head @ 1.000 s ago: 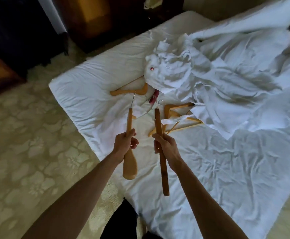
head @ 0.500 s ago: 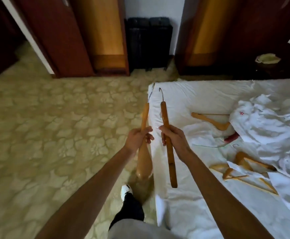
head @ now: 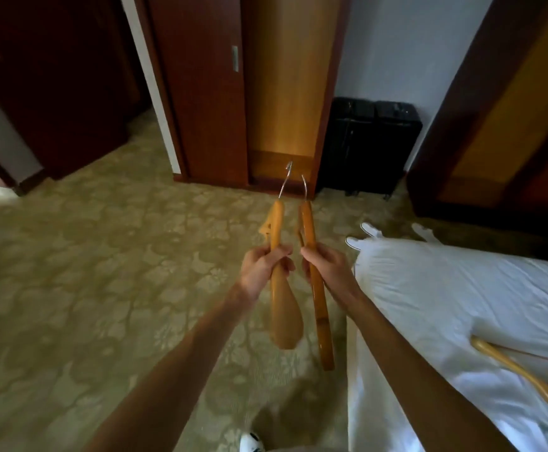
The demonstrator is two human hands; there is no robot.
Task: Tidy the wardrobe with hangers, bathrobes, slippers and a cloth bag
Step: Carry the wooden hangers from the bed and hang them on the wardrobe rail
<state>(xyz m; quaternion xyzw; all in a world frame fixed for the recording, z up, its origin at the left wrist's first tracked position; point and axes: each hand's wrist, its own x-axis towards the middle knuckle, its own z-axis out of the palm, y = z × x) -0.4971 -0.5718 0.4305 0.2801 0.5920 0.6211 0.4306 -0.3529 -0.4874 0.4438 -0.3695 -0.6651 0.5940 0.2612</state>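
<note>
Barely started: left hand grips broad-ended wooden hanger, right hand grips slim wooden hanger (neither hung); another wooden hanger remains on white bed, open wardrobe ahead.

A patterned olive carpet covers the floor, a black suitcase stands against the white wall beside dark wooden panelling, a white-sheeted bed fills the right, and what may be a shoe shows at the bottom edge.
</note>
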